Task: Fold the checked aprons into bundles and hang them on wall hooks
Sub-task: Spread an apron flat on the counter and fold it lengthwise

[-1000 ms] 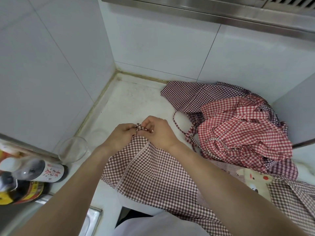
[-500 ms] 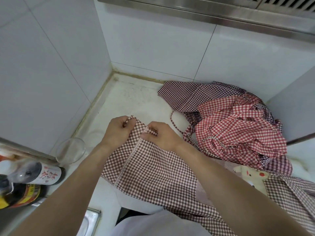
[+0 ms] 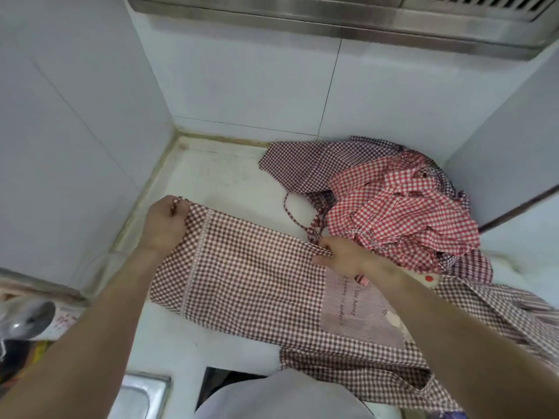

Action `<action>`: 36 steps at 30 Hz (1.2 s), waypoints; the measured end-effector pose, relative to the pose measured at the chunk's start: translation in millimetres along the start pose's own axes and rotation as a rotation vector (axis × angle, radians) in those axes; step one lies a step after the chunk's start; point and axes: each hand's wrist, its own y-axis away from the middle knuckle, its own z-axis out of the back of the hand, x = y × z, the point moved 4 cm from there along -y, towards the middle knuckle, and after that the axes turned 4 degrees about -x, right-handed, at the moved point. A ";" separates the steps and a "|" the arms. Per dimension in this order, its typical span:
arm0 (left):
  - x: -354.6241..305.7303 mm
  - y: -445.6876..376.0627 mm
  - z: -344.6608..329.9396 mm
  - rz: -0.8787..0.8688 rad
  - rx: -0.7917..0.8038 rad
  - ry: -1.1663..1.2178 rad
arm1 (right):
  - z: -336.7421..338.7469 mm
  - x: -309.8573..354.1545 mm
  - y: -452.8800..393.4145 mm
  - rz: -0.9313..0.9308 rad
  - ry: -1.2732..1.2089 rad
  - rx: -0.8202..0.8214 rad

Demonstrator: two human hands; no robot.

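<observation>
A brown-and-white checked apron (image 3: pixel 254 267) lies spread on the white counter (image 3: pixel 230 182), with a striped pocket patch toward its right. My left hand (image 3: pixel 165 222) pinches its far left corner near the side wall. My right hand (image 3: pixel 341 257) grips the apron's top edge where a strap begins. The cloth is pulled flat between the two hands. Behind my right hand a pile of other aprons is heaped: a red checked one (image 3: pixel 402 213) on top of a dark checked one (image 3: pixel 305 161). No wall hooks are in view.
Tiled walls close the corner at left and back, with a steel hood (image 3: pixel 332 22) overhead. A white panel (image 3: pixel 508 164) stands at right. Bottles (image 3: pixel 33 319) sit at the lower left, and a steel sink edge (image 3: pixel 142 394) lies below.
My hands, together at one corner a second ago, have moved apart. The left went toward the wall and the right toward the pile, stretching the apron's edge flat.
</observation>
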 end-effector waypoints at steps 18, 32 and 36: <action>-7.9 38.5 16.7 -0.102 0.058 -0.337 | -11.4 -38.6 70.3 0.138 -0.019 0.170; 52.8 67.4 -50.7 0.168 -0.033 -0.375 | -25.2 -57.2 11.0 0.002 0.159 -0.024; 17.7 122.8 -120.4 -0.197 0.175 -0.394 | -45.9 -65.0 1.3 -0.083 0.162 -0.099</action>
